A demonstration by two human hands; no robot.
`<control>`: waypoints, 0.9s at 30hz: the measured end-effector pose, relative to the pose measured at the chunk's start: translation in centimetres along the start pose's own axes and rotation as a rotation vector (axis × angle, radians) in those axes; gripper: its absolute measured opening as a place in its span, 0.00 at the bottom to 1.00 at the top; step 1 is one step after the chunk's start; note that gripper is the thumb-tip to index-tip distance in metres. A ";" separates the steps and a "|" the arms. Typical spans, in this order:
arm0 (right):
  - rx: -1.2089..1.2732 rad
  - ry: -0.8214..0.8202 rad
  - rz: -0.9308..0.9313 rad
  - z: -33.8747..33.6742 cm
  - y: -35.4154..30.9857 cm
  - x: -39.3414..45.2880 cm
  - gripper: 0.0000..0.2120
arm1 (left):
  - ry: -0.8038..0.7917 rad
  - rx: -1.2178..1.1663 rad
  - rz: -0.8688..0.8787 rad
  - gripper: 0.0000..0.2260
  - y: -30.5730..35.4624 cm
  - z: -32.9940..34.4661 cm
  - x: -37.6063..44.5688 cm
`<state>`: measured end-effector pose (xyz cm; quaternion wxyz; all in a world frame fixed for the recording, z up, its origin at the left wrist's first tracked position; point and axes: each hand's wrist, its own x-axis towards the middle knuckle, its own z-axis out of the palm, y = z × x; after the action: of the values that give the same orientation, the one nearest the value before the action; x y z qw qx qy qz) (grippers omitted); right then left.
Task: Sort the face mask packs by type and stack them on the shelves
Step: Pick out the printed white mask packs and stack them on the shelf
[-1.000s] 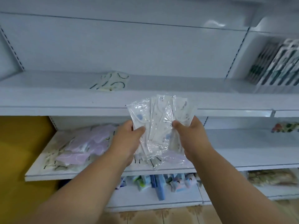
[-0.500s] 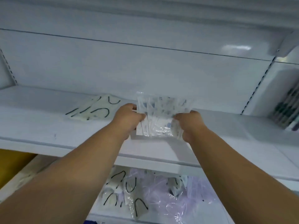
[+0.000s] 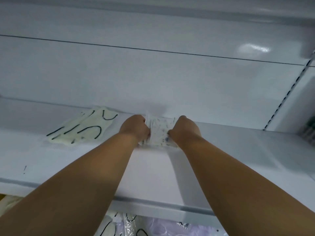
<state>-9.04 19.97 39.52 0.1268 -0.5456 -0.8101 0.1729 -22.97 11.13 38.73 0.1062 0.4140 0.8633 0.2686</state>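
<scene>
A bundle of clear-wrapped white mask packs with small blue prints (image 3: 159, 132) sits low against the back of the upper white shelf (image 3: 238, 150). My left hand (image 3: 134, 127) grips its left edge and my right hand (image 3: 185, 130) grips its right edge, both arms stretched forward. The bundle's lower edge touches the shelf surface. To the left lies a flat pile of cream mask packs with black ear loops (image 3: 81, 129).
The shelf's white back panel (image 3: 153, 74) rises right behind the bundle. A slotted upright (image 3: 288, 92) bounds the bay on the right, with dark-edged packs (image 3: 309, 132) beyond. Below the shelf edge lie purple packs (image 3: 163, 227) and cream packs (image 3: 109, 227).
Both hands have carried the bundle up from the lower shelf level and pushed it deep onto the upper shelf, down to its surface. The view has tilted upward.
</scene>
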 end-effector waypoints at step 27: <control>0.065 0.218 -0.512 8.8 -20.0 -29.9 0.11 | 0.219 0.068 0.237 0.10 -26.6 -15.9 -27.3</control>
<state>-18.17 -15.91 39.34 0.2702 -0.3341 -0.8972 0.1016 -29.61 -29.56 36.19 -0.0348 0.4845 0.8234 0.2932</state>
